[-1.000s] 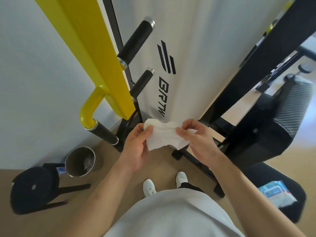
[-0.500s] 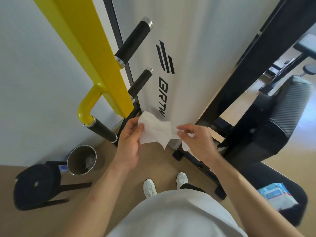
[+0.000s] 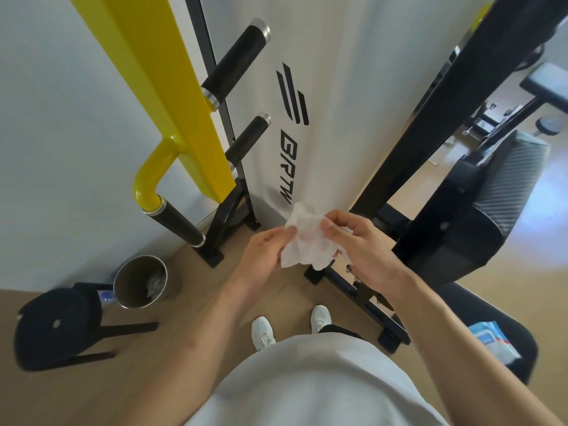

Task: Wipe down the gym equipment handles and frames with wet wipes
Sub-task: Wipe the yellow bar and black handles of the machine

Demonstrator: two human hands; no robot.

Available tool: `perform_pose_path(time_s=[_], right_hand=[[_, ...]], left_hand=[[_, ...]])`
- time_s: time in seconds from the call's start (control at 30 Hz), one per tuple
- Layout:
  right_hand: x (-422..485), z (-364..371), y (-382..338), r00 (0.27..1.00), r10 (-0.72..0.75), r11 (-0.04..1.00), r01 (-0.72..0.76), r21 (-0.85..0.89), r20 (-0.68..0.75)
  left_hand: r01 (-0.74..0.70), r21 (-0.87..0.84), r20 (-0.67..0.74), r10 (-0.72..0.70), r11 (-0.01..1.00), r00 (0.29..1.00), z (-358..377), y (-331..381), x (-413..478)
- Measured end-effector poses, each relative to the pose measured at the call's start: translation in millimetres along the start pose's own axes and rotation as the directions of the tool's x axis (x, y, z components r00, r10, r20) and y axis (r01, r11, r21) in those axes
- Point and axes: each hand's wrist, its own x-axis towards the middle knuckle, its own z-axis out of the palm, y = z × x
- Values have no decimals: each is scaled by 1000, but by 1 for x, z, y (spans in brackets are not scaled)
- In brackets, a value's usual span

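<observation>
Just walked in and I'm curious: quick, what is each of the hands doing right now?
Left hand: closed, pinching one side of the crumpled white wet wipe.
Right hand: closed, gripping the other side of the same wipe.

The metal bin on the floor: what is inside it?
Inside the metal bin lies some crumpled whitish material, possibly used wipes. What lies under it is covered.

Both hands, left hand (image 3: 264, 253) and right hand (image 3: 365, 250), grip a crumpled white wet wipe (image 3: 307, 241) between them, before the yellow frame (image 3: 172, 96) with its black-grip handle (image 3: 179, 222), steel bin (image 3: 141, 281) on the floor below.
</observation>
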Motion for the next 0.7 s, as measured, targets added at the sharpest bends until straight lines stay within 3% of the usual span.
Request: perform_pose_path(time_s=[0.1,0.27,0.4,0.53,0.7], right_hand=[[0,-7,2,991,-4,1000,2,-12,-131],[3,-20,10,935,39,995,-3,102,-352],[9,-22,17,860,99,994,-56,99,-501],[12,-8,11,884,174,973,-88,211,-433],[10,-3,0,985,140,924,-94,371,-99]], left_hand=[[2,-27,-80,-4,1000,997,-3,-4,2],[86,-375,-210,-175,923,962,-27,-9,8],[107,-514,-222,-252,851,942,-35,-10,6],[76,-512,-195,-202,855,960,-28,-7,4],[-111,-56,-352,85,992,932,-17,1,1]])
